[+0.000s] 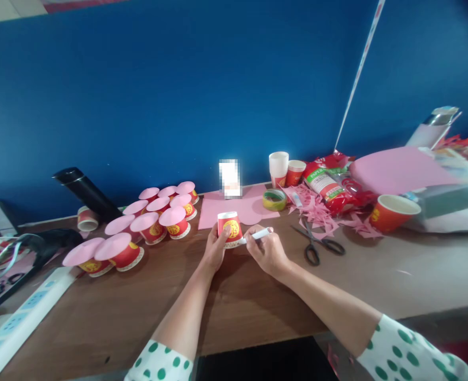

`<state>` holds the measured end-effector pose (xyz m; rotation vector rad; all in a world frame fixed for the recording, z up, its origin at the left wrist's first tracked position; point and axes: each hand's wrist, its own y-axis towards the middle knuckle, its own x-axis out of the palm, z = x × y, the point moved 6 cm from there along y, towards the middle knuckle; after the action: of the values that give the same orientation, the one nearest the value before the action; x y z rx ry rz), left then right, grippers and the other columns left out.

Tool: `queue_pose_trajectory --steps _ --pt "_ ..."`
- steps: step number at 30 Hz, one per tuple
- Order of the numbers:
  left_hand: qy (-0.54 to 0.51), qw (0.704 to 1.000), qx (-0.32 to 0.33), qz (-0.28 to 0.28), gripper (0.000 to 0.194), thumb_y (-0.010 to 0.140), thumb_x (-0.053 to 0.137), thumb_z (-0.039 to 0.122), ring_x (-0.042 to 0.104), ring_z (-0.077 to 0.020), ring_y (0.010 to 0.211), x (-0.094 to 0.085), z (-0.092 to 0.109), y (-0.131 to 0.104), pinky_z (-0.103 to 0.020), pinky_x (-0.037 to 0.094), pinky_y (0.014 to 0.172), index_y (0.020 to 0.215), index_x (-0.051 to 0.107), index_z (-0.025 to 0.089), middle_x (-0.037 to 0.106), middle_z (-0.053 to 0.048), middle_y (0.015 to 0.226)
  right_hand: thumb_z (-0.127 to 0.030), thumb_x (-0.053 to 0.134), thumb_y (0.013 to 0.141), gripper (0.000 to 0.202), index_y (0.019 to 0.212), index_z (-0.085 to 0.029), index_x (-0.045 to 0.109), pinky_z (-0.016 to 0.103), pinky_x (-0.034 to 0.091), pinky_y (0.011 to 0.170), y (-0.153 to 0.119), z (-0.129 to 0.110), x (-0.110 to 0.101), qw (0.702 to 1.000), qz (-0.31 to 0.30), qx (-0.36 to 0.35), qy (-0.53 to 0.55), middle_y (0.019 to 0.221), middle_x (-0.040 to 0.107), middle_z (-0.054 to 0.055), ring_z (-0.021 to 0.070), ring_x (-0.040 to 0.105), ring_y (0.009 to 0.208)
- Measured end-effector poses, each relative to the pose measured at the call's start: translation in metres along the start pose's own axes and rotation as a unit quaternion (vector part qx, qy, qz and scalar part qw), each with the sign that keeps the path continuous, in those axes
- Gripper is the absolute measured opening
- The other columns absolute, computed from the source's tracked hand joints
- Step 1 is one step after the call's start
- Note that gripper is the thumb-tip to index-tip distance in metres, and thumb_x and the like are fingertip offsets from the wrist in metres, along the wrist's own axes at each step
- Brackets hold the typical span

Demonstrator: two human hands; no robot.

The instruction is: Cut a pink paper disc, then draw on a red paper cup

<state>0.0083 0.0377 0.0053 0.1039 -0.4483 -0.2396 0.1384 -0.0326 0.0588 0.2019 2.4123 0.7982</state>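
My left hand [217,246] grips a red paper cup [231,226] with a yellow emblem. The cup is upside down, its patterned rim lowest and its white base on top. Between the fingers of my right hand [268,251] is a white marker pen [258,235], its tip at the cup's rim; I cannot tell whether it touches. Behind the cup lies pink paper [214,211], with a roll of tape [274,199] on its right side. Black-handled scissors [317,246] lie to the right of my right hand.
Several upturned cups topped with pink paper discs [118,248] stand to the left. A black bottle [91,193] leans behind them, near a white power strip [27,317]. On the right are pink scraps [309,209], a red package [329,185] and another paper cup [393,214].
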Motion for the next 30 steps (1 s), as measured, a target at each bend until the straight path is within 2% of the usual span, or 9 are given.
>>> queue_pose_trajectory --steps 8,19,24,30 --pt "0.028 1.0 -0.001 -0.005 0.031 0.071 0.065 0.033 0.06 -0.018 0.078 -0.0004 -0.0012 -0.0009 -0.031 0.045 0.074 0.096 0.057 0.016 0.064 -0.004 0.084 -0.025 0.042 0.085 0.017 0.075 -0.018 0.054 0.021 0.036 0.053 0.0006 0.0011 -0.0021 1.0 0.009 0.017 -0.004 0.059 0.054 -0.001 0.011 0.046 0.05" --pt "-0.002 1.0 0.001 0.01 0.031 0.068 0.066 0.033 0.06 -0.0182 0.078 -0.0015 -0.0017 0.0005 -0.031 0.046 0.073 0.093 0.058 0.016 0.064 -0.004 0.083 -0.025 0.042 0.084 0.017 0.072 -0.018 0.053 0.021 0.035 0.05 0.0018 0.0033 0.0009 0.999 -0.013 0.033 0.018 0.058 0.054 -0.002 0.0098 0.044 0.045" --pt "-0.004 1.0 -0.002 -0.008 0.03 0.071 0.064 0.033 0.061 -0.0187 0.08 0.0006 -0.0011 -0.0004 -0.032 0.045 0.075 0.095 0.058 0.017 0.064 -0.004 0.085 -0.025 0.043 0.084 0.016 0.073 -0.018 0.053 0.021 0.035 0.051 0.001 0.0044 -0.0002 0.999 -0.001 0.033 0.011 0.056 0.052 -0.002 0.0097 0.043 0.045" --pt "0.002 1.0 -0.008 -0.003 0.032 0.069 0.065 0.035 0.061 -0.0191 0.081 0.0005 -0.001 -0.0012 -0.032 0.044 0.076 0.094 0.058 0.017 0.065 -0.004 0.085 -0.023 0.043 0.083 0.015 0.074 -0.018 0.054 0.021 0.037 0.052 0.0016 0.0049 -0.0029 0.999 0.014 0.034 0.011 0.056 0.053 -0.002 0.0099 0.044 0.045"
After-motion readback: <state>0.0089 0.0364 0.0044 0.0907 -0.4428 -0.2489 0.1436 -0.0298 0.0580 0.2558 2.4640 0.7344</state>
